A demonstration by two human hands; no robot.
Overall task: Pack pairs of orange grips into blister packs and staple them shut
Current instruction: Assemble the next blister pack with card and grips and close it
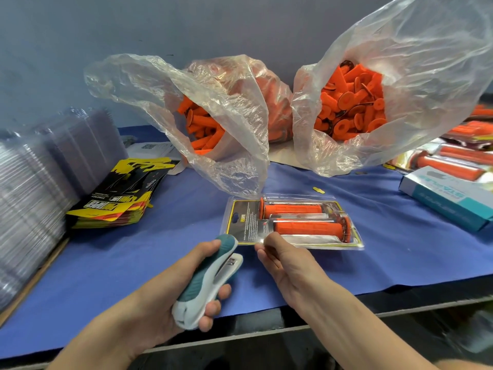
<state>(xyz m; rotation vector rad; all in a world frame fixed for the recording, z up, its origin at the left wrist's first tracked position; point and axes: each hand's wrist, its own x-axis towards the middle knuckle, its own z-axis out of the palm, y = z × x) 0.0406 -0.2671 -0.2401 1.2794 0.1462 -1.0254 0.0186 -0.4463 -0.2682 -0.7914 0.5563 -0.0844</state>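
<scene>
Left hand [160,295]: wrapped tight round the teal-and-white plastic stapler [205,279], nose aimed at the pack.
Right hand [285,263]: pinching the near edge of the clear plastic blister pack [250,222], flat on the blue cloth [133,263] just ahead of both hands.
Inside: two orange rubber grips [293,209], side by side.
Beyond the hands: two clear plastic bags [213,116] of loose grips.

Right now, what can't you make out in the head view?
Head view:
Staples in the blister pack: too small, plastic glare.
Pack's near edge: covered by the right hand.
Stapler underside: covered by the left hand.
Clear tray stack: blurred, cut by left edge.
Finished packs: cut by right edge.
</scene>
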